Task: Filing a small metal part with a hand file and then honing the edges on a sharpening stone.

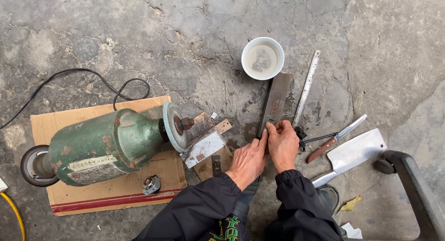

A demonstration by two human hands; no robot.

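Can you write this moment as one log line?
left hand: on flat blade | right hand: pinching blade end | nearby: bench grinder, cup

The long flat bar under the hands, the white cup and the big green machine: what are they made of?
The long flat bar looks like dull grey-brown metal, perhaps steel, going by its rusty tint and straight edges. The white cup looks like glazed ceramic, smooth and shiny, though it could be plastic. The big green machine seems to be painted metal, its green paint chipped with rust spots.
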